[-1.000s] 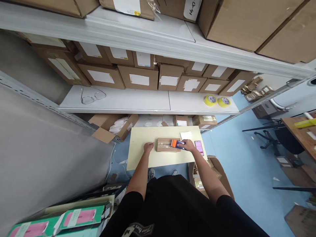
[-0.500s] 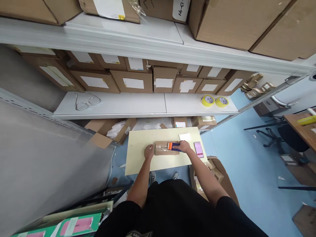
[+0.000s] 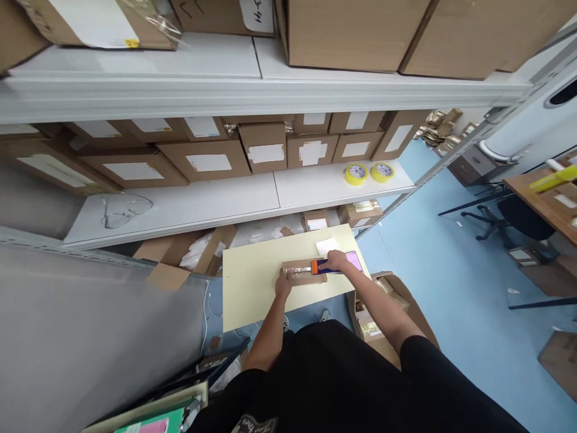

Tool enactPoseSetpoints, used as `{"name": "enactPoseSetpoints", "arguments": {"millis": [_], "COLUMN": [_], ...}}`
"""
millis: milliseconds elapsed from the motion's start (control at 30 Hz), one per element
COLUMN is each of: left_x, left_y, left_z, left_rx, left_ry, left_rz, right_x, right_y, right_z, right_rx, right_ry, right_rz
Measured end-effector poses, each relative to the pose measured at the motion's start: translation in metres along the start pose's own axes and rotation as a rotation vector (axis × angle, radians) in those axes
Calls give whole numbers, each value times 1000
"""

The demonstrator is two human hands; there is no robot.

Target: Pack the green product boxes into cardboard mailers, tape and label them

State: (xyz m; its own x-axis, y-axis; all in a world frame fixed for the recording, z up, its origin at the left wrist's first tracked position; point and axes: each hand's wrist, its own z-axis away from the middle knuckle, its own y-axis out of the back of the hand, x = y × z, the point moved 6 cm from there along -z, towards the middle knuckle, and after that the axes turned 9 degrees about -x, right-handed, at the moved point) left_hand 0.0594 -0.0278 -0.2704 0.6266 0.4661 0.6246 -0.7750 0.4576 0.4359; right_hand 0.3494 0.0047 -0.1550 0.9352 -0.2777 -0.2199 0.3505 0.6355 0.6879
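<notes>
A small brown cardboard box [image 3: 303,278] lies flat on the cream tabletop [image 3: 252,282], with shiny clear tape along its top. My left hand [image 3: 283,284] is closed on the box's left end. In my right hand [image 3: 336,261] is a blue-and-orange handheld tool [image 3: 322,266], held flat over the right part of the box; its exact kind is unclear. A narrow pale strip [image 3: 301,269] runs from its orange end toward my left fingers. Just behind the right hand lies a white paper [image 3: 327,245]. A phone [image 3: 354,260] is partly covered by the right wrist.
On the shelf [image 3: 225,207] behind are yellow tape rolls [image 3: 356,174], glasses [image 3: 124,210] and labelled boxes [image 3: 210,161]. An open carton [image 3: 198,255] stands left of the table; a large carton [image 3: 406,300] with packages is at the right.
My left hand has moved from beside the box onto its left end. The tool and right hand have shifted right along the box, and a pale strip now shows. The camera view has turned.
</notes>
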Motion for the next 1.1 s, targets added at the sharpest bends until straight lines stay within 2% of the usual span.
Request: {"name": "enactPoseSetpoints", "arguments": {"millis": [100,167,233,300,400,533,733,800,900,967,1000,1100], "left_x": [5,5,3,-1,-7,-20,-62,-68,-57,-41,-36,-28], "left_y": [-6,-5,-2,5,20,49,116,135,147,145,143,142], "left_z": [-1,-3,-5,-7,-11,-12,6,18,34,40,42,43], "left_rx": [-12,-21,-27,-34,-52,-38,162,220,227,149,126,122], "left_ry": [-18,-35,-42,-48,-81,-111,16,9,-147,-238,-233,-102], "left_rz": [-26,-30,-24,-6,48,128,159,169,208,194,166,45], "right_x": [73,110,127,124,96,37,-77,-113,-159,-178,-184,-185], "right_y": [17,21,19,13,-1,-17,-35,-41,-48,-49,-48,-46], "right_z": [19,32,40,43,42,41,51,54,57,58,59,61], "right_rx": [60,63,81,119,137,125,80,76,76,86,87,60], "right_ry": [-95,-143,-168,-179,-178,-129,-9,-6,-13,-25,-32,-42], "right_rz": [-53,-69,-88,-91,-96,-95,-102,-83,-54,-33,-26,-36]}}
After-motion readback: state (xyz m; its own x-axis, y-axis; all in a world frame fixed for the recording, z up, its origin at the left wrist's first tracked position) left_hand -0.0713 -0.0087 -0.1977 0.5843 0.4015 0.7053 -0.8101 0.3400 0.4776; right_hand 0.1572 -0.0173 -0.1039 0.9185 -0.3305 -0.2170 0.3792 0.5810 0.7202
